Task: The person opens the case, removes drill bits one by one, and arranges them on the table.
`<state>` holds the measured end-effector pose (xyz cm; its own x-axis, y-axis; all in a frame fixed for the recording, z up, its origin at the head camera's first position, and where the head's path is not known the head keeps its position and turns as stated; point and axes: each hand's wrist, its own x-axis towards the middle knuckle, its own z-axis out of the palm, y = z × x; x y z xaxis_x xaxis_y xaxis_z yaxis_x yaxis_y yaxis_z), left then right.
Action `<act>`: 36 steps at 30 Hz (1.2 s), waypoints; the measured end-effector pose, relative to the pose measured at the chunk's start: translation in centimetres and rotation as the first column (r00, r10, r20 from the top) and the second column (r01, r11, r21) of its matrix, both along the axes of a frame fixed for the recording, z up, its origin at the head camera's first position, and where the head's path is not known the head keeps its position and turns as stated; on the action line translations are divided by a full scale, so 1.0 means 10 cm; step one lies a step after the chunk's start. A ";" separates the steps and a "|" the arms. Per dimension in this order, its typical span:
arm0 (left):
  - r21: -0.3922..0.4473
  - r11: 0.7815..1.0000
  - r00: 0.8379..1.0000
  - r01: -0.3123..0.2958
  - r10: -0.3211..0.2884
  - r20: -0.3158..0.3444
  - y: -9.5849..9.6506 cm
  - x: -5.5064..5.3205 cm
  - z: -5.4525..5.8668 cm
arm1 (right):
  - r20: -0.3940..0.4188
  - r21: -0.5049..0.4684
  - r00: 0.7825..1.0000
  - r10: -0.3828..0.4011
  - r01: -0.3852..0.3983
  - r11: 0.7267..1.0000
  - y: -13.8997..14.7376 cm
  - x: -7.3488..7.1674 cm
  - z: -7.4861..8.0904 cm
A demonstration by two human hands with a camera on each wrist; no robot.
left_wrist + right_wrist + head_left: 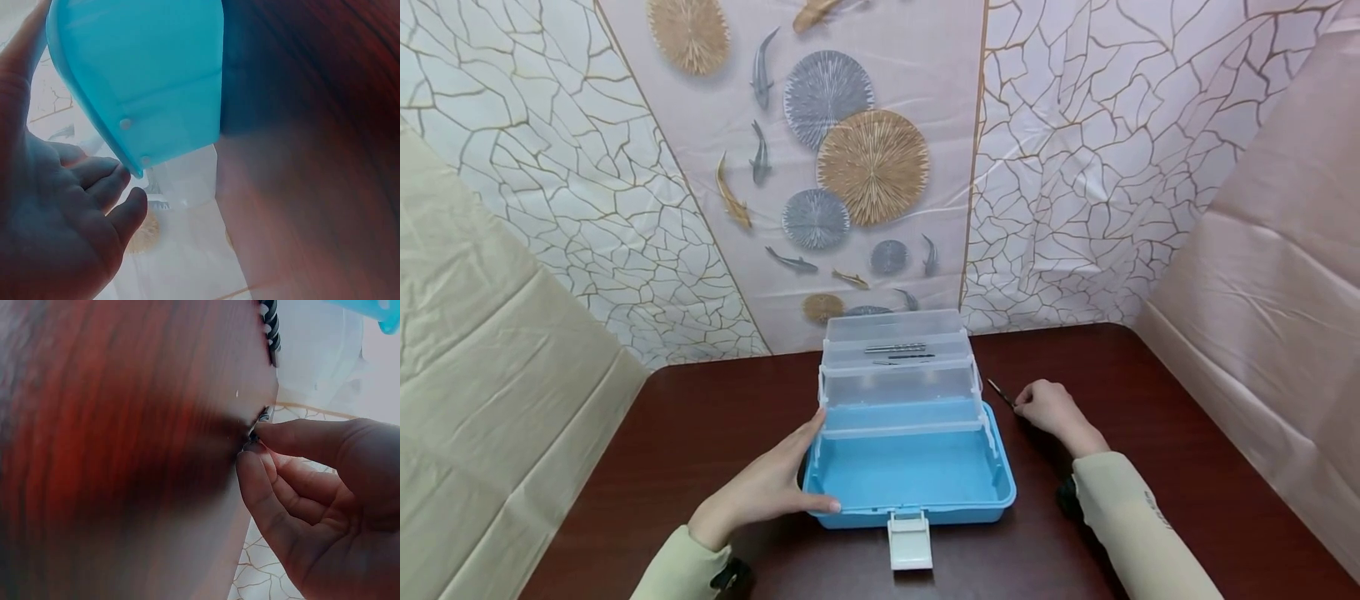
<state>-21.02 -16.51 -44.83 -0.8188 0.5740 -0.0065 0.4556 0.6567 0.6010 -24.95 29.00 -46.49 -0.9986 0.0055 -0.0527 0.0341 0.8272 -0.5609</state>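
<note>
A light-blue toolbox (910, 515) stands with its lid and translucent tiers (898, 385) raised. My left hand (767, 483) spreads along its left side, thumb on the front rim and fingers extended near the rear corner. In the left wrist view the palm shows beside the blue wall (144, 56). To the right of the toolbox, my right hand (1052, 408) pinches a thin drill bit (1000, 392) low at the table between thumb and forefinger. The right wrist view shows the fingertips covering part of it, and a dark spiral drill bit (270, 331) nearer the toolbox.
Several drill bits (898, 347) lie in an upper tier. A white latch (910, 542) hangs from the toolbox front. The dark wooden table (700, 433) ends at patterned cloth (850, 167) behind and beige cloth (1277, 333) on the right.
</note>
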 end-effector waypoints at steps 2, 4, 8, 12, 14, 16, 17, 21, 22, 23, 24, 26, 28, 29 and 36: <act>0.000 1.000 1.000 0.001 -0.001 -0.004 -0.02 0.00 0.00 | -0.002 -0.007 1.000 -0.002 0.002 1.000 -0.01 0.01 -0.01; -0.003 1.000 1.000 0.002 -0.002 -0.003 -0.04 0.00 0.01 | 0.005 -0.016 1.000 -0.010 0.010 1.000 -0.02 0.01 -0.02; -0.010 1.000 1.000 -0.001 0.001 0.008 -0.07 0.01 0.02 | 0.021 -0.037 1.000 -0.013 0.014 0.999 -0.05 0.01 -0.03; -0.012 1.000 1.000 -0.010 0.011 0.021 -0.11 0.01 0.04 | 0.019 -0.054 1.000 -0.010 0.011 0.998 -0.08 0.00 -0.03; -0.018 1.000 0.999 -0.016 0.017 0.027 -0.13 0.02 0.05 | 0.020 -0.058 1.000 -0.010 0.011 0.998 -0.10 0.00 -0.03; -0.026 0.999 0.999 -0.021 0.021 0.031 -0.15 0.03 0.05 | 0.023 -0.060 1.000 -0.009 0.011 0.998 -0.12 -0.01 -0.04; -0.027 0.999 0.999 -0.023 0.024 0.031 -0.16 0.03 0.05 | 0.025 -0.061 1.000 -0.011 0.012 0.998 -0.13 -0.01 -0.05; -0.031 0.999 0.999 -0.030 0.031 0.025 -0.19 0.04 0.04 | 0.032 -0.061 0.999 -0.009 0.011 0.998 -0.16 -0.01 -0.04; -0.030 0.999 0.999 -0.033 0.033 0.024 -0.20 0.05 0.04 | 0.033 -0.062 0.999 -0.008 0.010 0.998 -0.16 -0.01 -0.04; -0.032 0.999 0.999 -0.036 0.036 0.023 -0.20 0.05 0.04 | 0.036 -0.067 0.999 -0.005 0.008 0.998 -0.17 -0.01 -0.03; -0.034 0.999 0.999 -0.037 0.038 0.024 -0.21 0.05 0.04 | 0.043 -0.072 0.999 -0.005 0.008 0.997 -0.18 0.00 -0.02; -0.036 0.999 0.999 -0.036 0.037 0.027 -0.21 0.06 0.05 | 0.057 -0.084 0.998 -0.007 0.011 0.996 -0.19 0.01 -0.01; -0.038 0.999 0.999 -0.031 0.032 0.030 -0.22 0.06 0.06 | 0.076 -0.096 0.997 -0.011 0.019 0.995 -0.21 0.02 -0.01; -0.038 0.999 0.999 -0.029 0.030 0.030 -0.23 0.06 0.06 | 0.085 -0.104 0.996 -0.015 0.024 0.994 -0.22 0.02 -0.01; -0.045 0.999 0.999 -0.028 0.029 0.032 -0.25 0.06 0.06 | 0.115 -0.160 0.993 -0.029 0.048 0.986 -0.27 0.04 -0.03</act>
